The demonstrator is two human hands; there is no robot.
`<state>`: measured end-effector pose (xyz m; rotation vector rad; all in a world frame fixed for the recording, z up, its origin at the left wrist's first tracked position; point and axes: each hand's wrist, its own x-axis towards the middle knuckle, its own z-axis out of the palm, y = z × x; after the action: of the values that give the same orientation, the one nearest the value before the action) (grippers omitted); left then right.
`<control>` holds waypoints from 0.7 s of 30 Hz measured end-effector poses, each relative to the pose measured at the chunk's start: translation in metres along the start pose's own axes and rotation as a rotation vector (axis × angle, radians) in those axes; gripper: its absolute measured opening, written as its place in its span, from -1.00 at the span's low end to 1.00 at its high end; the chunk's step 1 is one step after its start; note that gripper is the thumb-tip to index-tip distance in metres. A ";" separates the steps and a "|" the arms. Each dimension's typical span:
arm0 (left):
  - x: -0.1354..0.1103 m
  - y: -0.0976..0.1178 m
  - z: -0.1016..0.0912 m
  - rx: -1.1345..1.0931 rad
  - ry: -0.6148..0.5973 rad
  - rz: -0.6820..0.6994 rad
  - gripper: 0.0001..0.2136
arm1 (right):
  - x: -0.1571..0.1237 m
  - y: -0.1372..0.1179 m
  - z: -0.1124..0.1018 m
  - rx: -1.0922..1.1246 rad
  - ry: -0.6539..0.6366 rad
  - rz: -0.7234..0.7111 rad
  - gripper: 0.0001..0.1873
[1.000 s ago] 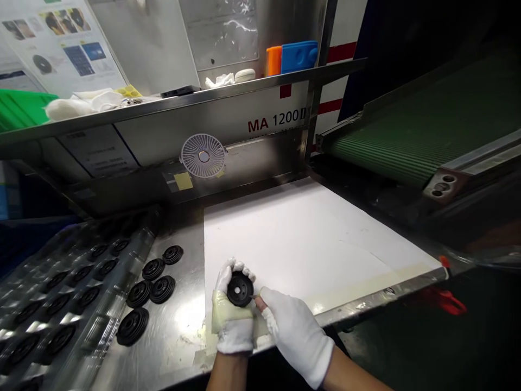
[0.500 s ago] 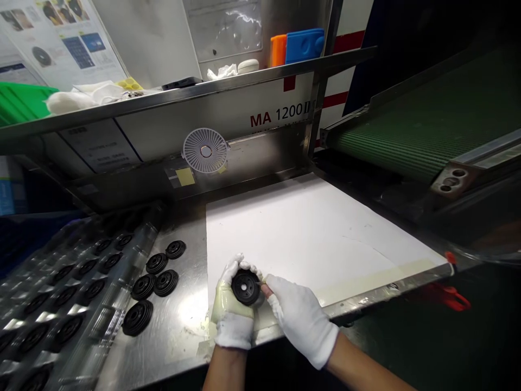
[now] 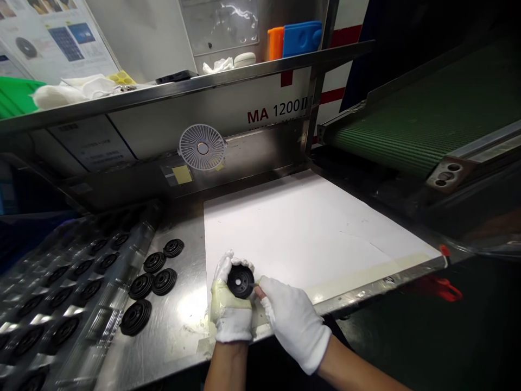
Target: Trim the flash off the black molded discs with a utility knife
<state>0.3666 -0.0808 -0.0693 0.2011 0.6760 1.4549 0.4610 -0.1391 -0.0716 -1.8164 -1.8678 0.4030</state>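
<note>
My left hand (image 3: 230,304), in a white glove with a yellowish palm, is closed around a round black pulley-like wheel (image 3: 239,281) with a light hole in its centre. The wheel's face is tilted up toward me, over the front edge of the white sheet (image 3: 309,228). At the wheel's right rim is my gloved right hand (image 3: 291,315), its fingers pinched and a thumb tip bare. A thin greyish tip seems to stick out of that pinch against the wheel; most of it is hidden. Several similar black wheels (image 3: 164,281) lie on the metal table to the left.
A clear plastic tray (image 3: 101,304) with rows of black wheels stands at the left. Behind is a metal shelf (image 3: 220,77) bearing cloths and blue and orange holders, with a small white fan (image 3: 202,147) below. A green conveyor (image 3: 391,136) runs at the right.
The view has shifted slightly, so everything sits a little further left and up. Both hands keep hold at the wheel, which is turned slightly.
</note>
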 end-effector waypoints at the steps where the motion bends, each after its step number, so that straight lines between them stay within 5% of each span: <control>1: 0.001 -0.001 0.000 -0.019 0.011 0.004 -0.88 | -0.001 -0.001 0.001 0.003 0.000 -0.004 -0.79; 5: -0.001 -0.001 0.000 -0.022 0.004 0.044 -0.82 | -0.005 -0.006 0.007 -0.005 0.001 -0.018 -0.77; 11: -0.007 0.013 0.001 0.029 -0.053 -0.239 -0.68 | -0.003 -0.002 0.000 -0.026 0.011 -0.027 -0.82; 21: 0.009 0.002 -0.010 -0.040 0.001 -0.133 -0.93 | -0.009 -0.012 0.005 -0.029 -0.047 -0.014 -0.78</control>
<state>0.3591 -0.0746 -0.0794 0.1226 0.6485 1.3401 0.4476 -0.1477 -0.0705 -1.8268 -1.9264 0.4182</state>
